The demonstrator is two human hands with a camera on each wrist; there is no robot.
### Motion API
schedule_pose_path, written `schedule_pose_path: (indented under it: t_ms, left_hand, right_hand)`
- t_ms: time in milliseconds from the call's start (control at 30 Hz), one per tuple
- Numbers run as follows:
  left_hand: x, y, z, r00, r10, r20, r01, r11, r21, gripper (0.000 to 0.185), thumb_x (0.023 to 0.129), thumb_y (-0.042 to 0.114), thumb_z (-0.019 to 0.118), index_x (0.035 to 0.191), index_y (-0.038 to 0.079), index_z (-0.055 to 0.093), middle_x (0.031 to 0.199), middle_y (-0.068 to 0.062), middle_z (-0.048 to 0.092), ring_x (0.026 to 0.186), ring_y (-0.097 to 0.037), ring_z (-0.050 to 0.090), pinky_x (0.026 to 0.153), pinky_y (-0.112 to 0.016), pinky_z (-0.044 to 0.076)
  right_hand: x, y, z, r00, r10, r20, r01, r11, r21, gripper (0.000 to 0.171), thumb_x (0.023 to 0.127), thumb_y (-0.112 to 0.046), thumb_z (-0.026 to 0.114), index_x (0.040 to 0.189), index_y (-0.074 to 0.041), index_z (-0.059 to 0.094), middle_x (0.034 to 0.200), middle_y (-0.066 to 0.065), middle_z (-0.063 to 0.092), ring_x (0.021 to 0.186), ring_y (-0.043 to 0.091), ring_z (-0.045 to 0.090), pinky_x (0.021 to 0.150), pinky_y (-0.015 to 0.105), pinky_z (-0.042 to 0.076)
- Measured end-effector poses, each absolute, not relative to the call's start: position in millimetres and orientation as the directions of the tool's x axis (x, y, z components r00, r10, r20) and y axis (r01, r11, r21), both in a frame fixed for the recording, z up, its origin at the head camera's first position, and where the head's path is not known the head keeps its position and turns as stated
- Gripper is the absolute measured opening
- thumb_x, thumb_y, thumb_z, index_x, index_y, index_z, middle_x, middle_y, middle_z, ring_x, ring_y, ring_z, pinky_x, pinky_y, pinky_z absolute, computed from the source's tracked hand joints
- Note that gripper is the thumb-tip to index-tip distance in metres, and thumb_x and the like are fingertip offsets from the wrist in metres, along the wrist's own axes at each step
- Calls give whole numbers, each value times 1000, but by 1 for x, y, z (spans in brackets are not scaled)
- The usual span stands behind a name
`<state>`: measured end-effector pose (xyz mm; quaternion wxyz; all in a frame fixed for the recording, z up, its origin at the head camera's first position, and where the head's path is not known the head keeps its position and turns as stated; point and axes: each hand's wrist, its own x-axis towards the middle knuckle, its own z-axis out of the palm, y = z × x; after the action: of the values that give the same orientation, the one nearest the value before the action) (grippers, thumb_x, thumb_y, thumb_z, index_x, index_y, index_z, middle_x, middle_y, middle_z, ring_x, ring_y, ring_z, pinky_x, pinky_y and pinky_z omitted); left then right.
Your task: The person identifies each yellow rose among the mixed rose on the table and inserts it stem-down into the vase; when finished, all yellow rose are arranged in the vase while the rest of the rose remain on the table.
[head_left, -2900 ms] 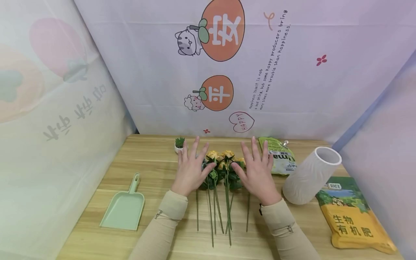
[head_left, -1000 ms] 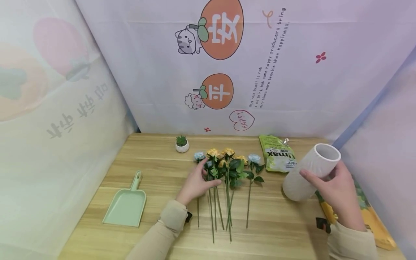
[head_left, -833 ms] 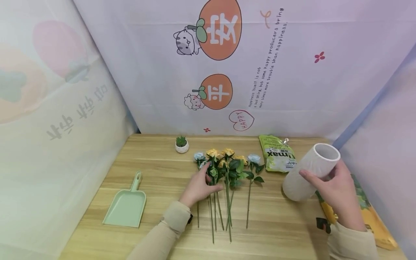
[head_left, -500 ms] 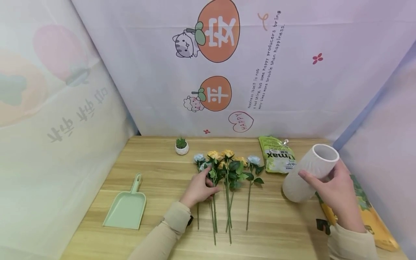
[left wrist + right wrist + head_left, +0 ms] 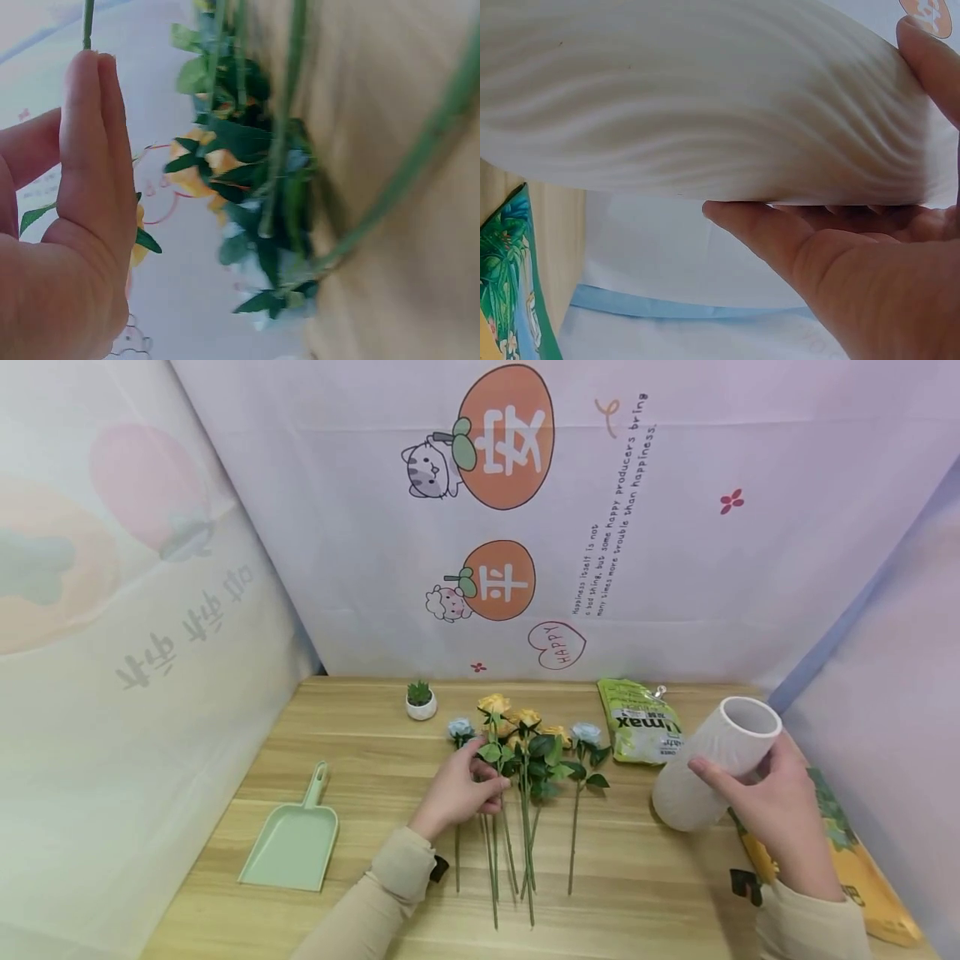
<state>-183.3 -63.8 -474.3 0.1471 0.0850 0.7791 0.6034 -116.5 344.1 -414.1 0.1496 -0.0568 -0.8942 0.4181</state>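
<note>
Left hand [image 5: 459, 787]: I pinch one yellow rose [image 5: 493, 703] by its stem, raising it off the bunch of roses [image 5: 534, 752] mid-surface.
Right hand [image 5: 772, 802]: I grip the white vase [image 5: 712, 764], tilted left, mouth open to receive stems.

- The scoop [image 5: 288, 843] lies on the table [image 5: 360, 752], left of the flowers [image 5: 525, 760].
- The vase [image 5: 712, 760] stands right of them, behind it a bag [image 5: 641, 722].
- A small potted plant [image 5: 421, 700] sits behind the flowers.

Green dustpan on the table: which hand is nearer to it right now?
Left. The left hand pinches a yellow rose stem just right of the green dustpan; the right hand grips the white vase at the table's far right side.
</note>
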Motion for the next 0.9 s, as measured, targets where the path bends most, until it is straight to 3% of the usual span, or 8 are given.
schedule_pose_path:
  t_ms: [267, 433, 567, 700, 900]
  left_hand:
    - [-188, -57, -430, -957, 285, -52, -10, 147, 989, 95, 98, 10, 82, 173, 15, 23, 116, -13, 69, 77, -30, 77, 74, -44, 68]
    - [-200, -47, -379, -957, 278, 84, 113, 92, 989, 92, 98, 7, 80, 172, 14, 26, 116, -15, 70, 80, -33, 77, 74, -42, 68]
    - [-209, -31, -335, -921, 292, 256, 270, 7, 963, 79, 99, 5, 78, 167, 14, 37, 112, -17, 70, 80, -37, 77, 74, -44, 68]
    - [-214, -12, -300, -863, 289, 414, 416, -56, 908, 70, 100, 5, 78, 161, 21, 47, 106, -16, 71, 73, -34, 77, 70, -45, 68]
    - [-214, 24, -265, -808, 302, 506, 496, -114, 860, 71, 100, 6, 79, 161, 25, 48, 104, -13, 71, 73, -29, 78, 68, -43, 68]
  right_hand:
    - [-118, 345, -417, -949, 214, 231, -41, 644, -764, 91, 93, -34, 88, 162, -6, 36, 143, 27, 54, 121, 48, 58, 68, 8, 47]
    - [-118, 346, -417, -949, 211, 236, -48, 640, -767, 90, 93, -33, 89, 161, -6, 37, 142, 26, 54, 120, 45, 59, 69, 8, 48]
    - [-116, 345, -416, -948, 223, 229, -36, 636, -771, 89, 93, -35, 89, 160, -7, 38, 141, 24, 56, 119, 41, 60, 70, 8, 49]
    - [-114, 345, -417, -950, 222, 221, -35, 627, -778, 90, 93, -36, 89, 161, -6, 37, 142, 29, 56, 124, 49, 59, 71, 7, 46]
    - [-115, 346, -419, -949, 215, 232, -41, 643, -765, 93, 93, -37, 88, 163, -6, 36, 142, 32, 55, 125, 54, 58, 74, 13, 47]
